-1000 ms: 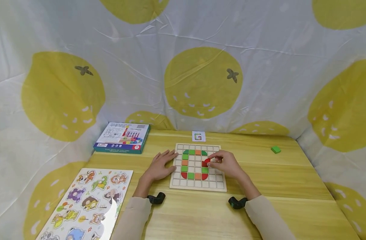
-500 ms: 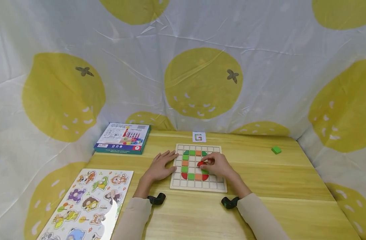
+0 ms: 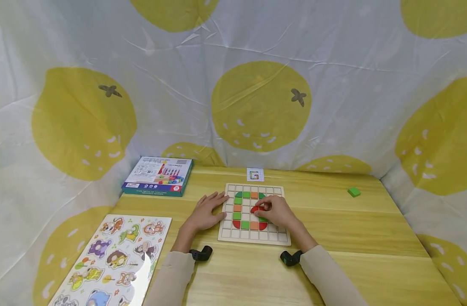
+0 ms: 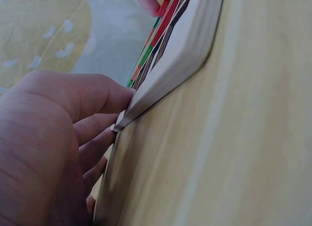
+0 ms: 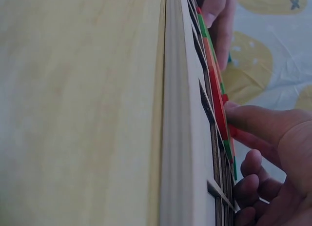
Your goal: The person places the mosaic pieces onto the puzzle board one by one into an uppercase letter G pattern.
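Since a second ago your right hand [image 3: 274,211] has drawn leftward across the grid board [image 3: 252,239], carrying the red piece [image 3: 255,209] from the board's right-middle toward its centre; your left hand has stayed put.

At far left the animal puzzle [image 3: 115,259] lies near the table's front edge, with the blue box [image 3: 158,176] behind it. Your left hand [image 3: 204,213] lies flat on the table, fingers straight and relaxed, fingertips resting against the board's left edge, gripping nothing. On the board the green, orange and red tiles form a G. Your right hand is arched over the board's middle, thumb and forefinger curled and pinching the red piece, which sits at the inner part of the letter, touching the board. Behind the board stands the small pattern card [image 3: 254,174]. Far right, a green block [image 3: 354,192] lies alone on the table [image 3: 352,238].
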Tool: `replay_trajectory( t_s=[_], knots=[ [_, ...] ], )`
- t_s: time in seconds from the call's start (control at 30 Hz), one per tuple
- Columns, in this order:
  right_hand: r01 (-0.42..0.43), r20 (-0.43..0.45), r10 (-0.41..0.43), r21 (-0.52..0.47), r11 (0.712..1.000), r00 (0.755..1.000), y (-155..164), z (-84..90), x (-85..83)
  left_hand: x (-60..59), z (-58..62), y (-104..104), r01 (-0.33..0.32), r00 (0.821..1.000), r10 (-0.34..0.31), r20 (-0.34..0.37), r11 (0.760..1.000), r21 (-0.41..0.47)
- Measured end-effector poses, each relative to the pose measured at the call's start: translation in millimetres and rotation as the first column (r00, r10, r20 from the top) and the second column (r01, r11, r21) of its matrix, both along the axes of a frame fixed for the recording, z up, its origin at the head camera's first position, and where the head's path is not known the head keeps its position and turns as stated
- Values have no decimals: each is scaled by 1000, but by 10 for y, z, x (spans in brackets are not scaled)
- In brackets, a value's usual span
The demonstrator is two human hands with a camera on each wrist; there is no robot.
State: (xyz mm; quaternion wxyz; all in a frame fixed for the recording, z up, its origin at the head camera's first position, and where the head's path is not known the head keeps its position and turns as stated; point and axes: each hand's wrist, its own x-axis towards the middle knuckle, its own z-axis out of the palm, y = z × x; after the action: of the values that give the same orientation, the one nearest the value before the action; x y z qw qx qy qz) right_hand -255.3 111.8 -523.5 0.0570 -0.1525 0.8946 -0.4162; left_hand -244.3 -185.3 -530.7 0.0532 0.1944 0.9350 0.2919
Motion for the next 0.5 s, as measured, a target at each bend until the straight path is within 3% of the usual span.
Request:
replay_trajectory(
  t_s=[0.5],
  knots=[
    [-4, 16, 4, -6, 1000, 1000, 15, 2, 20, -4, -28, 2, -5, 1000, 5, 14, 1000, -11]
  ],
)
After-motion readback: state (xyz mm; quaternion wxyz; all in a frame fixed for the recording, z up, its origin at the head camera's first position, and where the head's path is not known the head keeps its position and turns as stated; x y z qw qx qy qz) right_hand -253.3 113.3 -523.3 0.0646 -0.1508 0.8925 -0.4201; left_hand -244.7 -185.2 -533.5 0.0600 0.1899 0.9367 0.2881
